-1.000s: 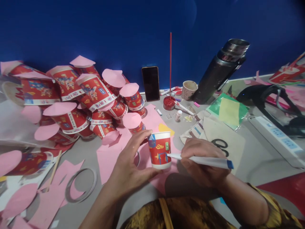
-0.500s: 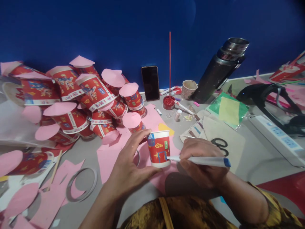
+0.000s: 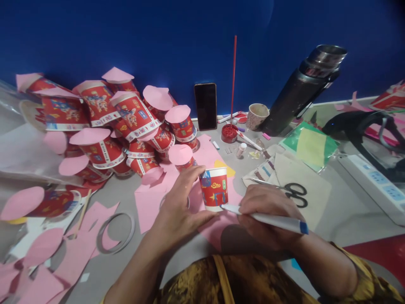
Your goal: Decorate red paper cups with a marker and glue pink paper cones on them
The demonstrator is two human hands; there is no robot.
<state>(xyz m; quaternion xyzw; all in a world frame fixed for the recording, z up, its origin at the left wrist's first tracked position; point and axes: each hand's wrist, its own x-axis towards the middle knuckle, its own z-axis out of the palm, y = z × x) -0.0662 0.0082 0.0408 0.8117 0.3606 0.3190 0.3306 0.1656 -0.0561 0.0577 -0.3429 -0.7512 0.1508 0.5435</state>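
Observation:
Between the thumb and fingers of my left hand (image 3: 182,207) is a red paper cup (image 3: 211,192) with a white rim, held roughly upright above the table. Blue lines, a yellow star and a small green label show on its side. My right hand (image 3: 268,211) grips a white marker (image 3: 275,220) with a blue end. The marker's tip meets the cup near its lower white band, by the blue lines. Under the cup lies cut pink paper (image 3: 205,230). A roll of tape is partly hidden behind my left hand.
Many red cups with pink paper cones (image 3: 117,122) are piled at left. A tape roll (image 3: 131,236) lies nearby. Farther back stand a phone (image 3: 205,107), a red paint pot (image 3: 229,134), a paper cup (image 3: 257,117) and a black flask (image 3: 294,93). Scissors (image 3: 295,194) and a power strip (image 3: 376,188) lie right.
The marker's tip has moved down the cup from the blue lines to the lower edge, and its blue end sits lower. The view has shifted slightly.

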